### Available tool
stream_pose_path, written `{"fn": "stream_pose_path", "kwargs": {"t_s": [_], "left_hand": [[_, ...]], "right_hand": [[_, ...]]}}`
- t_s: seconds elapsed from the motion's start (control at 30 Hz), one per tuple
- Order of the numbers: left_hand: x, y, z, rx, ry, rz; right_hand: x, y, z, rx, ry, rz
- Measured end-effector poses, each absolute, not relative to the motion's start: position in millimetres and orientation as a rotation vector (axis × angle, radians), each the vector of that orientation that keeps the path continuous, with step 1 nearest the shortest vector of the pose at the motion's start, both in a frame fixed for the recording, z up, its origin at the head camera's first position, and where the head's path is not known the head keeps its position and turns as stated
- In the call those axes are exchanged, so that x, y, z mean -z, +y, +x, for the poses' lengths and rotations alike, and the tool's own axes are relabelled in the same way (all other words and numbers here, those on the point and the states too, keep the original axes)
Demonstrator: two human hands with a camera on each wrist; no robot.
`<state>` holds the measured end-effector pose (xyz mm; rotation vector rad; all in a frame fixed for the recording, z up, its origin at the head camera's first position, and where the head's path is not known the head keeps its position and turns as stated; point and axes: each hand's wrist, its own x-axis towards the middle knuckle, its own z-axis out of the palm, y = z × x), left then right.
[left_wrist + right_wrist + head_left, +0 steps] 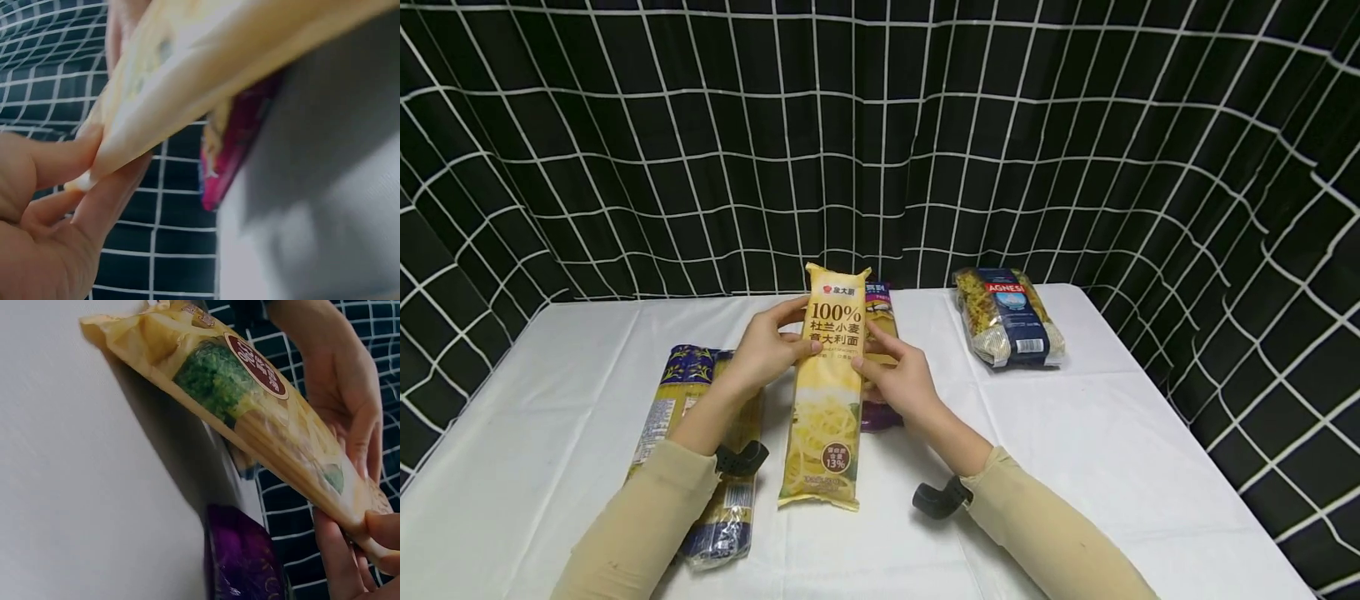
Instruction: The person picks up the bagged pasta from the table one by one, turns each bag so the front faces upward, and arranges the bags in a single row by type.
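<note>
Spaghetti packet [825,396] in front of purple packet [240,557]

Table [1112,450]: white-covered (faintly creased) | Backdrop: white-gridded black curtain [868,133], rippled, behind and both sides

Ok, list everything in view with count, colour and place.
Long plastic spaghetti packet: 1, yellow, held in both hands
Shiny plastic packet: 1, purple and yellow, behind the held one, partly hidden
Long clear-wrapped spaghetti packs: one or two, unclear; blue and yellow, table's left
Clear pasta bag with label: 1, navy label, table's back right
Cloth-covered table: 1, white, below
Grid-patterned curtain: count unclear, black and white, around table
Wrist devices: 2, black, at wrists
Sleeves: 2, beige, on forearms
Hands: 2, bare, left and right of packet
</note>
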<state>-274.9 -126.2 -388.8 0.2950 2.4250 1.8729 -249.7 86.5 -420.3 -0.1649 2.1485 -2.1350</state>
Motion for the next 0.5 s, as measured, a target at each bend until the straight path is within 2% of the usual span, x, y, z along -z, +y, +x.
{"fn": "stream_pose_path", "kwargs": {"t_s": [0.5], "left_hand": [[391,-136,-332,-1.73,2.568,0.146]], "right_hand": [[416,63,-317,1.995,2.274,-0.06]]}}
